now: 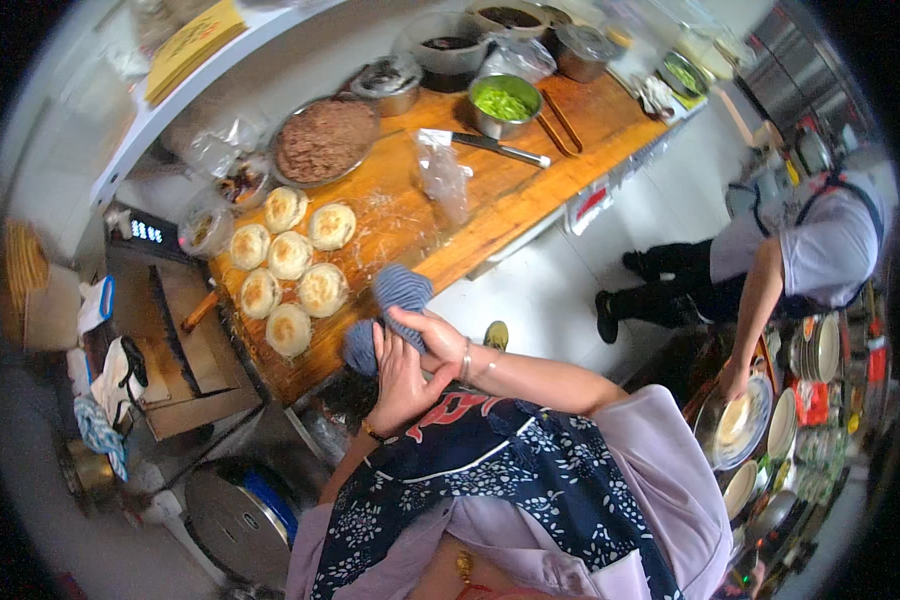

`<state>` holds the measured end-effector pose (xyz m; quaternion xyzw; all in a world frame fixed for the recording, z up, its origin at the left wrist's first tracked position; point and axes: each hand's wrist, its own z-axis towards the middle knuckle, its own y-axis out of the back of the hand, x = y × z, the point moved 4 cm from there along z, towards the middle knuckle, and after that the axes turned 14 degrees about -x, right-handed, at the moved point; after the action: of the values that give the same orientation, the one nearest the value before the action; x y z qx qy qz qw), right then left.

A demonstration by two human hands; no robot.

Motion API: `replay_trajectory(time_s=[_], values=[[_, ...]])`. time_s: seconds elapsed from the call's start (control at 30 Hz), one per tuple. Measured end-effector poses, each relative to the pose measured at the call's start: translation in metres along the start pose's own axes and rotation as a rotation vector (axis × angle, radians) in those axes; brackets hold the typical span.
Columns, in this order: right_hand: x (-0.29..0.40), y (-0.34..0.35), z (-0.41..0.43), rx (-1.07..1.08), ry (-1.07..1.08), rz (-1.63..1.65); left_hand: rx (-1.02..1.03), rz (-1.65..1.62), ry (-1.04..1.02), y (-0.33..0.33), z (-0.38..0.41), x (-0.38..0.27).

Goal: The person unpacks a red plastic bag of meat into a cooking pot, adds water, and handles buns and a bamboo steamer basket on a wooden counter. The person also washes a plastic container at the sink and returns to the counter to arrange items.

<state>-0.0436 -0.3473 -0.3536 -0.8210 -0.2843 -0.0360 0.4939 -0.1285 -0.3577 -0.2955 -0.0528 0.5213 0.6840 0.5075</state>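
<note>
A ribbed blue-grey cloth (403, 289) is bunched between my two hands at the near edge of the wooden worktop (465, 259). My right hand (435, 337), with a bracelet at the wrist, grips it from the right, thumb across the folds. Against its lower left part lie the fingers of my left hand (403, 375); the two hands touch. Left of them, several round browned flatbreads (322, 289) sit on the wood. Beyond these stands a round metal tray of brown minced filling (324, 141). A knife (501, 148) lies by a clear plastic bag (442, 176).
A metal bowl of chopped greens (504, 105) and wooden tongs (561, 124) are at the back. Left of the worktop is a hot-plate appliance (187, 337) with a wooden handle. A co-worker (810, 240) bends over a bowl (735, 420) on the right.
</note>
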Motion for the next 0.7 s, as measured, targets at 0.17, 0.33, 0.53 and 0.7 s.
replay_trajectory(time_s=[0.17, 0.33, 0.53, 0.7], values=[[0.022, 0.012, 0.022, -0.333, 0.464, 0.1, 0.298, -0.394, 0.311, 0.004, -0.019, 0.032], [0.026, -0.006, 0.016, -0.032, 0.955, -1.117, -0.157, -0.201, 0.361, 0.016, -0.041, 0.072], [-0.007, -0.001, -0.009, 0.453, 0.754, -1.216, -0.307, -0.093, 0.75, 0.094, -0.035, 0.132], [0.072, 0.13, -0.044, 0.014, 0.41, -1.045, 0.08, 1.15, 0.827, 0.136, -0.009, 0.147]])
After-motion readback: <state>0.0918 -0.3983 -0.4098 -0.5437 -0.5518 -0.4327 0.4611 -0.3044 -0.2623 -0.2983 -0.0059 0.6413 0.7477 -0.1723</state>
